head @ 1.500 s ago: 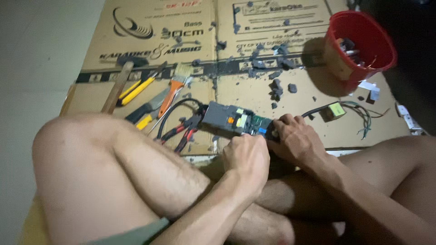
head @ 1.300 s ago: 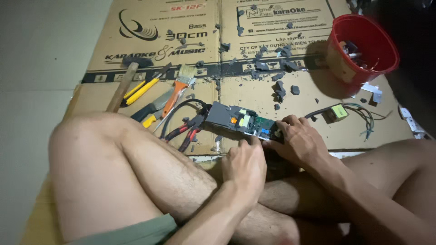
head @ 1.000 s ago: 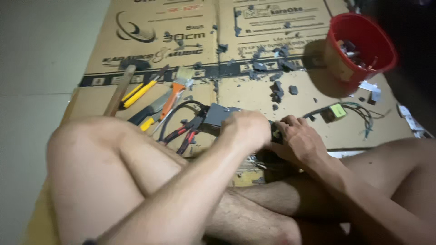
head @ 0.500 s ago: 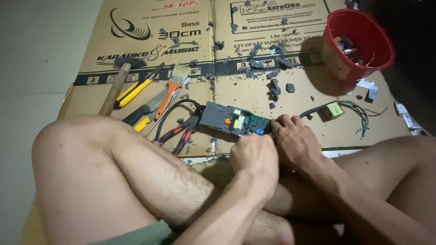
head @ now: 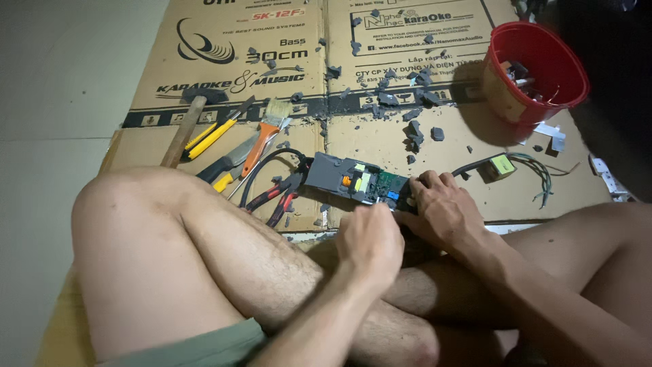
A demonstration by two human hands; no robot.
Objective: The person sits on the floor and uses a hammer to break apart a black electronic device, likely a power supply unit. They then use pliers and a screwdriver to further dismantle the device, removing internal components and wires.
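Cardboard sheet (head: 380, 143) on the floor carries the circuit board (head: 356, 182) at 12 o'clock from your knees. Your right hand (head: 445, 214) pins its near end, fingers closed over it; your left hand (head: 370, 238), fingers curled, grip unclear, works that edge. Next calls for steady prying.

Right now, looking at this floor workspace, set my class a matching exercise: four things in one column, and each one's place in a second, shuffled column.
Things:
1. red bucket
2. circuit board
3. paintbrush
4. small yellow part with green wires

Places:
A. under the fingers of the right hand
B. far right of the cardboard
C. among the hand tools on the left
D. between bucket and right hand

Pairs: 1-B, 2-A, 3-C, 4-D
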